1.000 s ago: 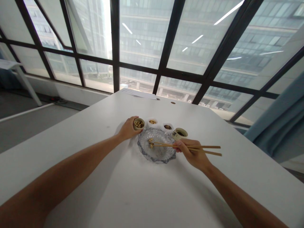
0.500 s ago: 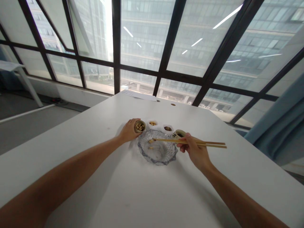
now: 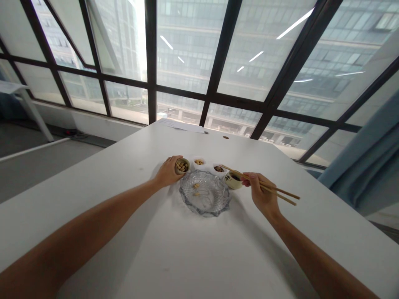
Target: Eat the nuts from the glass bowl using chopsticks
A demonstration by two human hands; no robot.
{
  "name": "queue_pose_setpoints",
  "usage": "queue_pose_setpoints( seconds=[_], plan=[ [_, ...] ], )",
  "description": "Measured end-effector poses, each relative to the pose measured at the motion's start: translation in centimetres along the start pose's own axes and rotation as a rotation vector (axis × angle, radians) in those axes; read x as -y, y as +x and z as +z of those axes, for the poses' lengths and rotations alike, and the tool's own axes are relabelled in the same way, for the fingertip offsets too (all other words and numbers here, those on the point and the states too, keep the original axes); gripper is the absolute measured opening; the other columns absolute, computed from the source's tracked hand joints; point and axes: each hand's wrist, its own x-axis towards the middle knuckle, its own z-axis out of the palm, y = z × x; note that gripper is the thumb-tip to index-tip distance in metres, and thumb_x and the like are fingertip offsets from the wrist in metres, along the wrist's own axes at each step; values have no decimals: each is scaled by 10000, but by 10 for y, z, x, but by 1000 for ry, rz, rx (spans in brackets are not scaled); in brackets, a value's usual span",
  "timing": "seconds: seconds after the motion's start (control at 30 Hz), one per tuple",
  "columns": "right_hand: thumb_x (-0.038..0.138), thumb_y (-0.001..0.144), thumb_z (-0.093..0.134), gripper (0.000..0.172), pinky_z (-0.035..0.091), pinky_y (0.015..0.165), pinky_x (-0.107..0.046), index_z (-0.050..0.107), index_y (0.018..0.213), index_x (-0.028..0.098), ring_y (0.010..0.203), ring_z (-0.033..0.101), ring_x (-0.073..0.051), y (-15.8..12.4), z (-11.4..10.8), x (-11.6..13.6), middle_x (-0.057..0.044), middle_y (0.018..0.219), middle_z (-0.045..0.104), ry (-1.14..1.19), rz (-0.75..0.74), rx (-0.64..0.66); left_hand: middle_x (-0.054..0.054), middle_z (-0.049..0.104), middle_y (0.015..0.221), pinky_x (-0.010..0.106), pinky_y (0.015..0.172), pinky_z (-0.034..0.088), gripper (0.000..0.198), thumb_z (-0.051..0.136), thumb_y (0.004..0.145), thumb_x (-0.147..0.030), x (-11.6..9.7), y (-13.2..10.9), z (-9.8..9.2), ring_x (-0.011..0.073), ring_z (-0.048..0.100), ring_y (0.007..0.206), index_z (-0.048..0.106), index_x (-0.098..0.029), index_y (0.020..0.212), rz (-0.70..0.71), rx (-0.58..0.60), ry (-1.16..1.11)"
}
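My left hand [image 3: 168,171] is wrapped round the side of a small cup of peanuts [image 3: 182,166]. My right hand [image 3: 261,189] grips a pair of wooden chopsticks [image 3: 282,194], their tips over a white cup of dark seeds [image 3: 219,169]. Just left of my right fingers stands a pale cup with dark contents [image 3: 233,182] and black writing. A white cup of yellowish pieces [image 3: 198,162] sits between the peanuts and the seeds. Nearest me is a clear glass bowl [image 3: 204,199] with a few light pieces at its left inside.
All of this stands on a white table [image 3: 165,249]. Paper sheets [image 3: 182,126] and a small round brown spot [image 3: 225,137] lie near its far edge. Windows rise behind, and a blue curtain [image 3: 361,158] hangs at the right.
The chopsticks have moved from over the glass bowl, up and right, to the cup of dark seeds. My right hand has shifted slightly right; my left hand keeps its hold.
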Motion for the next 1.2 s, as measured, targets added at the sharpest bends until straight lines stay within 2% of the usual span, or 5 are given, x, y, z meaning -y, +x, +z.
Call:
queue_pose_setpoints(
  seconds=[0.1, 0.27, 0.33, 0.9, 1.2],
  plan=[
    [618, 942, 496, 523, 550, 553, -318, 728, 847, 159, 591, 664, -188, -5, 2, 10, -83, 709, 737, 17, -33, 1, 106, 616, 1299, 437, 1090, 444, 617, 747, 710, -272, 2, 0, 2, 284, 564, 1223, 511, -204, 1277, 13, -8, -4],
    [543, 955, 528, 432, 533, 575, -311, 744, 800, 203, 628, 660, -194, -24, 13, 28, -64, 714, 730, -19, -87, 399, 116, 621, 1281, 458, 1067, 462, 623, 759, 698, -277, 7, 0, 5, 300, 577, 1206, 518, -193, 1267, 33, -38, -18],
    [535, 954, 530, 423, 530, 583, -316, 743, 781, 213, 638, 658, -199, -29, 18, 29, -62, 722, 730, -42, -87, 454, 114, 623, 1277, 464, 1065, 464, 623, 762, 698, -280, 7, 1, 5, 302, 578, 1207, 519, -198, 1266, 39, -36, -22],
    [606, 888, 590, 480, 503, 538, -308, 720, 659, 205, 564, 651, -193, -30, 27, 26, -57, 615, 702, 33, 41, 373, 114, 625, 1263, 463, 1054, 465, 615, 761, 705, -286, 6, 0, 6, 298, 583, 1180, 516, -202, 1262, 43, -43, -33],
    [674, 705, 752, 498, 488, 472, -286, 721, 710, 178, 505, 595, -153, -15, 33, 0, -64, 613, 704, 572, 481, 65, 114, 622, 1272, 458, 1063, 462, 617, 763, 704, -282, 6, 1, 6, 296, 574, 1200, 518, -195, 1264, 43, -37, -35]
  ],
)
